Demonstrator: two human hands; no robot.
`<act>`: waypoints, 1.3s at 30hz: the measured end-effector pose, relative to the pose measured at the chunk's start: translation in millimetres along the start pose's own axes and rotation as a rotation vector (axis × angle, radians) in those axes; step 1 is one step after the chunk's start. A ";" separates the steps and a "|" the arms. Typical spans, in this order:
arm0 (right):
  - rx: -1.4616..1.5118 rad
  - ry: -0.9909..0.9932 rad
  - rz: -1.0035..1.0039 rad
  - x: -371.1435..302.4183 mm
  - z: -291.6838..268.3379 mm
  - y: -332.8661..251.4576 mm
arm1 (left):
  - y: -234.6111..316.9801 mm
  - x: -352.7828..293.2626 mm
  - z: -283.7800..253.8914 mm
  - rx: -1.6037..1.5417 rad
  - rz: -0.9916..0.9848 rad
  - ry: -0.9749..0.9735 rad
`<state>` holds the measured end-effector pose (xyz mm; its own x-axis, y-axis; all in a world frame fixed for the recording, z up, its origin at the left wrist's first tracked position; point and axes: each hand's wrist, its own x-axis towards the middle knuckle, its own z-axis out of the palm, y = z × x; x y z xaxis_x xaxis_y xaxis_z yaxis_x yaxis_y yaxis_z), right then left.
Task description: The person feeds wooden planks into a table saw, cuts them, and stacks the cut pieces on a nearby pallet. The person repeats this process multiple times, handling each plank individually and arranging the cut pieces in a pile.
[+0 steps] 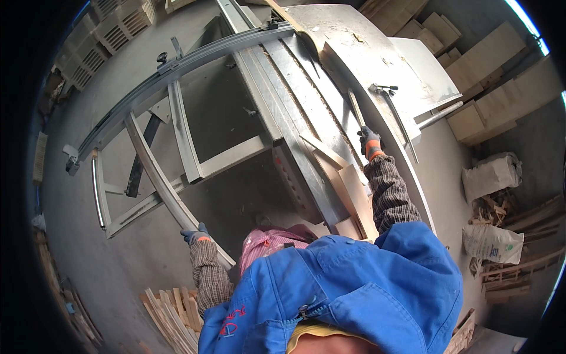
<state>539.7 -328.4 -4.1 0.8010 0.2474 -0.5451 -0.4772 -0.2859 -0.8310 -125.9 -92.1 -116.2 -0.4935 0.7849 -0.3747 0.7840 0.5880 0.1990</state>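
My right hand (370,141), in a dark glove with an orange cuff, reaches far forward over the metal saw table (295,76). Its fingers are closed round the near end of a thin wooden stick (355,108) that points away from me beside the long fence (377,112). Lower at the left, my gloved left hand (196,234) is closed at the near part of a long pale bar (162,162). That bar slants across the open metal frame (187,141); its near end sticks out past my hand. Part of the left fingers is hidden.
Wooden offcuts (342,177) lie on the table's near end. A crossbar (194,56) with clamps spans the frame. A metal rod (404,127) lies right of the fence. Wood strips (174,312), white sacks (492,242), boards (489,59) and plastic crates (121,26) stand around.
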 end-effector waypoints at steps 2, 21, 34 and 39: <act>0.005 -0.004 -0.004 -1.6 -1.2 2.0 | 10.6 -11.6 -5.2 0.008 -0.010 -0.024; 0.063 0.115 0.036 -16.8 -8.3 6.5 | 41.2 -47.3 -14.8 0.070 0.125 -0.002; -0.068 0.128 -0.015 -41.1 -45.4 25.5 | 47.3 -49.7 -21.0 -0.070 0.114 -0.122; -0.144 0.121 -0.003 -46.7 -68.4 33.1 | 40.4 -31.4 -0.1 -0.097 0.147 -0.069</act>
<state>511.2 -412.7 1.5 0.8441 0.1373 -0.5183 -0.4253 -0.4173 -0.8031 -78.8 -93.1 -96.3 -0.3465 0.8506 -0.3955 0.8042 0.4864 0.3416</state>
